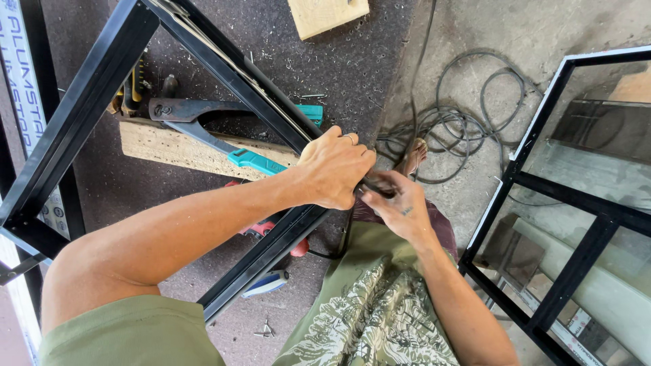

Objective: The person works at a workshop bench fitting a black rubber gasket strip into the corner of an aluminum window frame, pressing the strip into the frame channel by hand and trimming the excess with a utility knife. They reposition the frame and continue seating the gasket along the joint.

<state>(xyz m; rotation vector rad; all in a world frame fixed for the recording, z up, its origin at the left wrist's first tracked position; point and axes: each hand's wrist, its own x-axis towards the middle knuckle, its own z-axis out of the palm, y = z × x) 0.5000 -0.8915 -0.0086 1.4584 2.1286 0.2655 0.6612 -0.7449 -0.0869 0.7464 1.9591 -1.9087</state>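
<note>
A black metal frame [224, 74] of straight bars lies tilted across the speckled brown surface, running from the far left to a near corner at mid-scene. That corner is clasped, and a thin dark strip [376, 188] sits against it.

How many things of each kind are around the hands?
Hands: 2, left hand, right hand
Black metal frames: 2, held frame, glazed frame
Wooden pieces: 2, plank, block
Teal-handled clamp: 1
Coiled cable: 1
Total: 8
</note>
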